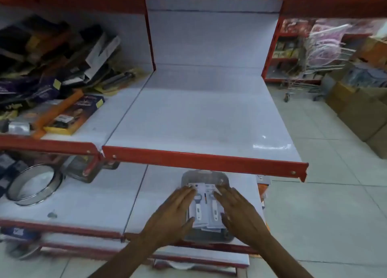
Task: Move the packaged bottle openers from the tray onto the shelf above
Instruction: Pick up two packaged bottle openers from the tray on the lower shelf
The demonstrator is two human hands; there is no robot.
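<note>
A stack of packaged bottle openers (206, 206) on white cards lies in a grey tray (201, 176) on the lower shelf. My left hand (171, 217) rests flat against the stack's left side, thumb at its near corner. My right hand (238, 212) presses on the stack's right side, fingers spread. Both hands flank the packs; I cannot tell whether the packs are lifted off the tray. The white shelf above (199, 118), edged with a red rail (205, 158), is bare in its middle section.
Jumbled packaged goods (52, 72) crowd the upper shelf's left section. A round metal sieve (34, 185) lies on the lower shelf at left. On the tiled floor at right stand cardboard boxes (360, 112) and a wire cart (303, 83).
</note>
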